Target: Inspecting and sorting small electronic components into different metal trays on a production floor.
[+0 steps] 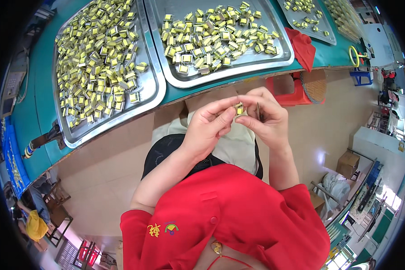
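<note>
A small transformer (239, 109) wrapped in yellow tape is pinched between the fingertips of both hands, over my lap. My left hand (207, 128) is closed, its thumb and forefinger on the left side of the part. From the other side, the thumb and forefinger of my right hand (271, 120) grip it too. A thin dark metal tool (259, 111) shows between my right fingers; its kind is hard to make out. Beyond my hands, a metal tray (184, 83) bears many similar transformers (218, 38).
Another metal tray (159, 92) heaped with transformers stands at left on the green table (36, 144). A third tray (330, 39) lies at far right. A red cloth (301, 47) hangs over the table edge, above a red stool (283, 92). A clamp-like fixture (45, 138) juts from the left edge.
</note>
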### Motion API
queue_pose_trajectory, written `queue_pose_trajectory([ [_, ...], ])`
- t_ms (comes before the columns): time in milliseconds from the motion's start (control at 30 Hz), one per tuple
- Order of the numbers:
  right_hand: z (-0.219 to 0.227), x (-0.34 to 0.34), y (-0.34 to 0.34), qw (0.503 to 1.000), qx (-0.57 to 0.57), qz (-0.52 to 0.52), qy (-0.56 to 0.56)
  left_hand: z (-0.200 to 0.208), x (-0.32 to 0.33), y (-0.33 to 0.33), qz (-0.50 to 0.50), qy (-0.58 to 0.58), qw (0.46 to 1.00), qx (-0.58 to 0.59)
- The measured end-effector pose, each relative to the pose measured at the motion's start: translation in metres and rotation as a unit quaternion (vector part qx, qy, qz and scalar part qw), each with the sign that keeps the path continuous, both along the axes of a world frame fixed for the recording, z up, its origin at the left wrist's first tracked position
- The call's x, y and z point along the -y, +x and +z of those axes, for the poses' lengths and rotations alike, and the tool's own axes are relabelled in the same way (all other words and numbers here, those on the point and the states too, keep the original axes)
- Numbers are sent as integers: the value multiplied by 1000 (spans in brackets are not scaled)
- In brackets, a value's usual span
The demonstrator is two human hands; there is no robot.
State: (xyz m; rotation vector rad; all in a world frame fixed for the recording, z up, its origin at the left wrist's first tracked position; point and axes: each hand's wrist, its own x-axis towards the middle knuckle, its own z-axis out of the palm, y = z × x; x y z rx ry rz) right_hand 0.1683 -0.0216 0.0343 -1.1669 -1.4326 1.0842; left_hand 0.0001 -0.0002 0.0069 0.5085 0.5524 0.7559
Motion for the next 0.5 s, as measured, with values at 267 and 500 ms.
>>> queue_pose_trajectory([
  [267, -7, 3, 5, 999, -16, -28, -33, -1, -2, 0, -13, -32, 998, 53],
  [500, 3, -2, 12, 999, 11, -11, -33, 1, -1, 2, 8, 53, 998, -45],
])
